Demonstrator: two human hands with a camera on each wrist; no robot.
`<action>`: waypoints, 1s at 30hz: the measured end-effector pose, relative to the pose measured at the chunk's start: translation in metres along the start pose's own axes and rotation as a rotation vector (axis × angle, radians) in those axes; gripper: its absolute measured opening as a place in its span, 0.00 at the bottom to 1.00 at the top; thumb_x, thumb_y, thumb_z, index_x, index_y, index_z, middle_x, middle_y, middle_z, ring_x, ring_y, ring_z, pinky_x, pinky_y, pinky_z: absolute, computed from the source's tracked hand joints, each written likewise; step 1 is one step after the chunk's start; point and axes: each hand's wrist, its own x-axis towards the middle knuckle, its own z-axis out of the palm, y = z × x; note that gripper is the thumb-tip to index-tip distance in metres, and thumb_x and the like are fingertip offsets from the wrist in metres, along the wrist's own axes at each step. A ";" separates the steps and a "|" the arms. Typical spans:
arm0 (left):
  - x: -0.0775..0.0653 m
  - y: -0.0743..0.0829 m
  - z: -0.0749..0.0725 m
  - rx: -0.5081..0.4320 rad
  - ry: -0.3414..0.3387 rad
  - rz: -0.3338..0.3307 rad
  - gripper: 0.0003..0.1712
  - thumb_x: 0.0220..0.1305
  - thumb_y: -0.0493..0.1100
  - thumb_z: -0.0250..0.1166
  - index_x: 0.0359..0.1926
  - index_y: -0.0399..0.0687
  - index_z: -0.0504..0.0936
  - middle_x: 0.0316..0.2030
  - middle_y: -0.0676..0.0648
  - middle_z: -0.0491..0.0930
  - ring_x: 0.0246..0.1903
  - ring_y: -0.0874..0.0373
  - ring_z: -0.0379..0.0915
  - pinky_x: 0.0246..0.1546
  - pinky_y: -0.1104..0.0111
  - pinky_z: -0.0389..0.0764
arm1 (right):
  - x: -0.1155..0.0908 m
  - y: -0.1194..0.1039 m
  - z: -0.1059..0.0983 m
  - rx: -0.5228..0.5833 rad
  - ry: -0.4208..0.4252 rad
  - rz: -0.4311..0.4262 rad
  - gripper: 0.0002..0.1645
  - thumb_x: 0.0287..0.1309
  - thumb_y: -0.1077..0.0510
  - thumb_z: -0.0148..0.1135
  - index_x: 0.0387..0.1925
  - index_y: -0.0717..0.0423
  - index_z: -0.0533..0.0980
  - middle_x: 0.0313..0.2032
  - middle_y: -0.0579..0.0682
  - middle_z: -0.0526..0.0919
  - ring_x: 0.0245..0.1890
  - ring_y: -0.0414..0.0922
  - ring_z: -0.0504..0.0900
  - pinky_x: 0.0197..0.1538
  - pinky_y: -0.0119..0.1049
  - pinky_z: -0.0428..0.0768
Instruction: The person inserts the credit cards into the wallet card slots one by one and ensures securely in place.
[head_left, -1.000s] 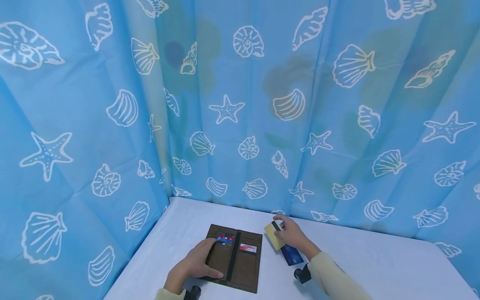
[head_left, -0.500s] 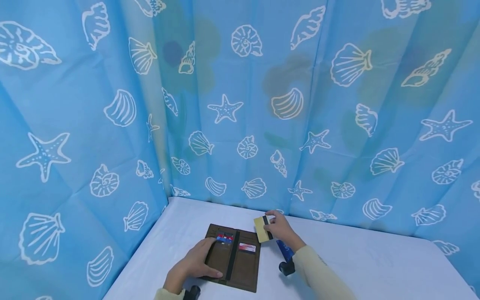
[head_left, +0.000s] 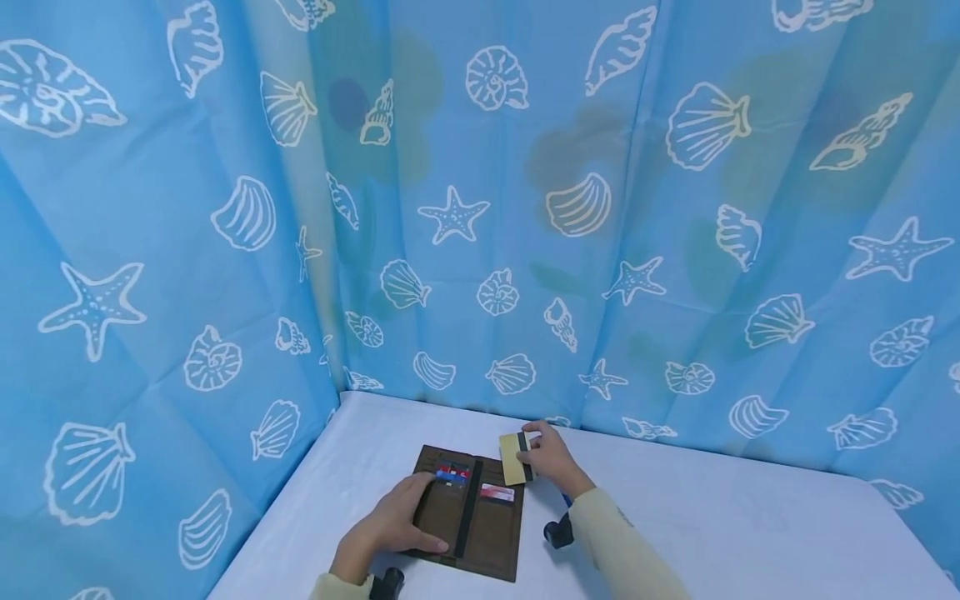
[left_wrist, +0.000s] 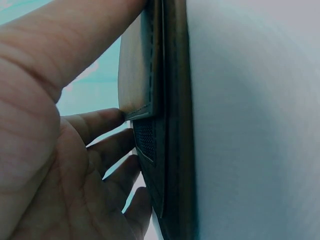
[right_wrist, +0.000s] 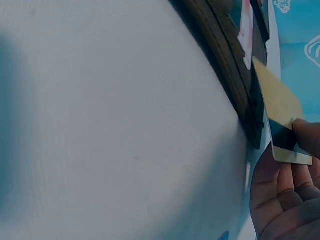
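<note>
A brown long wallet (head_left: 491, 537) lies spread open on the white table. My left hand (head_left: 393, 517) rests on its left half, thumb near the lower edge; in the left wrist view the fairly straight fingertips touch the wallet (left_wrist: 172, 100). Between thumb and fingers, my right hand (head_left: 553, 457) pinches a gold bank card (head_left: 512, 460) with a dark stripe, over the wallet's upper right corner. The right wrist view has the gold card (right_wrist: 280, 100) tilted beside the card slots. Red and blue cards (head_left: 452, 475) sit in the left slots, a white-and-red card (head_left: 497, 492) in a right slot.
A blue card (head_left: 566, 500) lies on the table (head_left: 712, 525) right of the wallet, mostly hidden by my right wrist. A blue curtain (head_left: 465, 333) with white seashell prints hangs behind the table and along its left side.
My right hand has moved left with the gold card, from beside the wallet to over its upper right corner, and the card has turned more upright. The left hand has stayed put.
</note>
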 end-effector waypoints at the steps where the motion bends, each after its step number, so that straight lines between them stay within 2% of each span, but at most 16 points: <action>1: 0.000 0.000 0.000 0.000 0.002 0.002 0.62 0.39 0.61 0.82 0.71 0.42 0.61 0.70 0.38 0.63 0.68 0.40 0.60 0.68 0.40 0.65 | 0.000 0.000 0.001 -0.004 0.000 0.003 0.29 0.59 0.62 0.67 0.61 0.56 0.70 0.45 0.58 0.78 0.43 0.51 0.78 0.45 0.43 0.84; 11: 0.000 0.002 0.000 0.000 0.003 -0.014 0.62 0.39 0.60 0.82 0.71 0.43 0.61 0.70 0.38 0.63 0.69 0.40 0.60 0.68 0.40 0.64 | -0.003 -0.001 0.009 0.022 -0.029 -0.082 0.27 0.55 0.62 0.70 0.55 0.60 0.71 0.37 0.55 0.77 0.33 0.47 0.77 0.32 0.34 0.79; 23: -0.002 0.006 -0.001 -0.010 -0.011 -0.010 0.62 0.39 0.59 0.82 0.71 0.42 0.61 0.70 0.37 0.63 0.68 0.39 0.60 0.68 0.41 0.65 | -0.003 0.004 0.018 -0.057 0.004 -0.102 0.26 0.53 0.60 0.72 0.53 0.57 0.73 0.32 0.52 0.76 0.30 0.45 0.74 0.30 0.33 0.74; 30: -0.002 0.005 -0.001 -0.006 -0.008 -0.018 0.62 0.39 0.59 0.82 0.71 0.41 0.61 0.70 0.37 0.63 0.68 0.40 0.60 0.68 0.41 0.65 | -0.006 0.005 0.017 -0.117 -0.025 -0.122 0.25 0.55 0.57 0.73 0.53 0.55 0.75 0.31 0.50 0.74 0.29 0.45 0.72 0.30 0.33 0.72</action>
